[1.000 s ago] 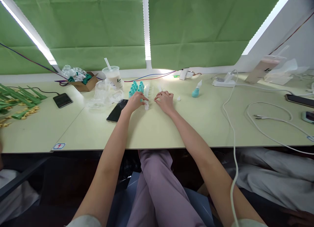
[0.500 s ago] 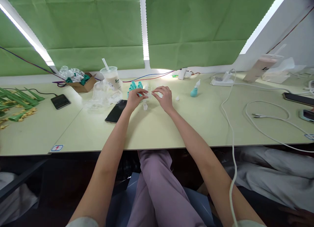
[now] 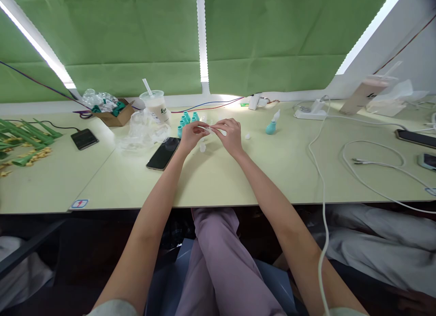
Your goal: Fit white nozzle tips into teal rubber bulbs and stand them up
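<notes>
My left hand [image 3: 191, 135] and my right hand [image 3: 230, 133] meet above the table, fingertips pinched on a small clear plastic piece [image 3: 209, 130] between them. Its exact shape is too small to make out. Just below stands a small white translucent cap [image 3: 202, 147]. Several turquoise bulb-like bottles [image 3: 184, 120] are grouped behind my left hand, which partly hides them. To the right of my right hand lies a small white piece [image 3: 247, 136]. Farther right, a turquoise bulb with a clear nozzle [image 3: 271, 127] stands upright.
A dark phone [image 3: 163, 153] lies left of my left forearm, beside a crumpled clear plastic bag [image 3: 145, 129]. Behind are a drink cup with a straw [image 3: 155, 107] and a cardboard box [image 3: 117, 117]. A white cable [image 3: 318, 166] runs over the table's front edge at right.
My hands have come closer together, and the fingertips of both now touch the small clear piece. The view has shifted slightly.
</notes>
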`<state>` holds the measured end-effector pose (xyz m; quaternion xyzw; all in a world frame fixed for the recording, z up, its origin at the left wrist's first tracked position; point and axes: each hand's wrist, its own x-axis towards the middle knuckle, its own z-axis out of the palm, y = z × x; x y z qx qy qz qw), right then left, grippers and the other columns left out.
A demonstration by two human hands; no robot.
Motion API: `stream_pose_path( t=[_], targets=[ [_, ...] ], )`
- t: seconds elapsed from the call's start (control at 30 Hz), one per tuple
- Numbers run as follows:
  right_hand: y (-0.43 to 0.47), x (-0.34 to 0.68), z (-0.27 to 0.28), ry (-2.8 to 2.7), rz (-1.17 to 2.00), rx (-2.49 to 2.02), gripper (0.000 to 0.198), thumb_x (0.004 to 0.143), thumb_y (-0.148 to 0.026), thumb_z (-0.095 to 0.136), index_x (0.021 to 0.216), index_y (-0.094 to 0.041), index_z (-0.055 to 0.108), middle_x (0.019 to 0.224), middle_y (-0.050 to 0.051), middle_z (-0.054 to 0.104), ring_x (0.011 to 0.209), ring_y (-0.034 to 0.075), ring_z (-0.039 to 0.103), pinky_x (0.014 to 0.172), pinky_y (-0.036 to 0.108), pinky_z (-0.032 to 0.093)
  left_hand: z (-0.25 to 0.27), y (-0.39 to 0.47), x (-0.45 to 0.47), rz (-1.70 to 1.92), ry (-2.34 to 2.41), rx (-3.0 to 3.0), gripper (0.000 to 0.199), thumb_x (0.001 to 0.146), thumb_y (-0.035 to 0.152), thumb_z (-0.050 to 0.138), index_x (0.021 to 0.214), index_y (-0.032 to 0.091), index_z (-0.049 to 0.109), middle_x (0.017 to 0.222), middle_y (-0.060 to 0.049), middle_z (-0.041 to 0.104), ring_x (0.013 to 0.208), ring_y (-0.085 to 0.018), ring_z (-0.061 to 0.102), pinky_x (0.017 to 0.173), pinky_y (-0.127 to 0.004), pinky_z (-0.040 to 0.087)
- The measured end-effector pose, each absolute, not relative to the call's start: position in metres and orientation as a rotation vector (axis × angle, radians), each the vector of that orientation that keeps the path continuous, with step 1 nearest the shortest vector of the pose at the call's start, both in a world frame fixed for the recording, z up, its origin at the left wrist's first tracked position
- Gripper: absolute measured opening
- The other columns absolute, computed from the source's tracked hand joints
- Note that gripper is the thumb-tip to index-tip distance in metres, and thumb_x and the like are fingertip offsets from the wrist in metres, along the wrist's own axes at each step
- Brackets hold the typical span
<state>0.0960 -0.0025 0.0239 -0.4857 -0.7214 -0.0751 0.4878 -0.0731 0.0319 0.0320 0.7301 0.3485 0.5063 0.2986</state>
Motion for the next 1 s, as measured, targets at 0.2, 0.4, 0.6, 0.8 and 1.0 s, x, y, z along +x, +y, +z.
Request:
stream_pose_path(
  t=[0.2, 0.4, 0.6, 0.8, 1.0],
  targets=[
    [-0.002, 0.099, 0.025, -1.796, -0.164, -1.186, 0.026, 0.092, -0.04, 0.051, 0.101, -0.031, 0.074, 0.1, 0.002, 0.07, 0.1, 0.02, 0.056, 0.09, 0.037, 0.035, 0.029, 0.035, -0.074, 1.354, 0.845, 1.903, 0.031, 0.065, 0.036, 0.078, 0.087, 0.016, 0.067, 0.088, -0.009, 0.072, 0.078, -0.022, 0.069, 0.076, -0.04, 0.058],
    [0.002, 0.101, 0.026, -1.787, -0.051, -1.157, 0.027, 0.091, -0.044, 0.052, 0.104, -0.033, 0.073, 0.1, 0.001, 0.071, 0.095, 0.019, 0.06, 0.09, 0.036, 0.036, 0.03, 0.035, -0.072, 1.364, 0.804, 1.854, 0.035, 0.062, 0.039, 0.08, 0.086, 0.017, 0.066, 0.087, -0.009, 0.07, 0.082, -0.024, 0.069, 0.079, -0.043, 0.058],
    [0.001, 0.098, 0.026, -1.749, -0.026, -1.16, 0.026, 0.091, -0.044, 0.053, 0.099, -0.032, 0.074, 0.098, 0.001, 0.072, 0.095, 0.019, 0.06, 0.091, 0.037, 0.038, 0.028, 0.032, -0.065, 1.375, 0.781, 1.759, 0.04, 0.064, 0.048, 0.079, 0.085, 0.017, 0.066, 0.084, -0.008, 0.071, 0.078, -0.023, 0.07, 0.078, -0.044, 0.059],
    [-0.001, 0.095, 0.026, -1.72, 0.015, -1.163, 0.02, 0.088, -0.041, 0.058, 0.094, -0.031, 0.075, 0.097, 0.0, 0.073, 0.097, 0.02, 0.061, 0.094, 0.039, 0.039, 0.021, 0.031, -0.055, 1.454, 0.82, 1.632, 0.042, 0.063, 0.054, 0.077, 0.082, 0.019, 0.065, 0.078, -0.005, 0.069, 0.082, -0.022, 0.07, 0.075, -0.039, 0.06],
    [0.001, 0.098, 0.029, -1.548, 0.383, -1.011, 0.032, 0.081, -0.048, 0.064, 0.104, -0.028, 0.072, 0.111, 0.002, 0.07, 0.108, 0.021, 0.061, 0.099, 0.038, 0.044, 0.027, 0.025, -0.056, 1.452, 0.8, 1.58, 0.033, 0.066, 0.044, 0.078, 0.082, 0.019, 0.064, 0.09, -0.007, 0.069, 0.087, -0.024, 0.068, 0.084, -0.044, 0.056]
  ],
)
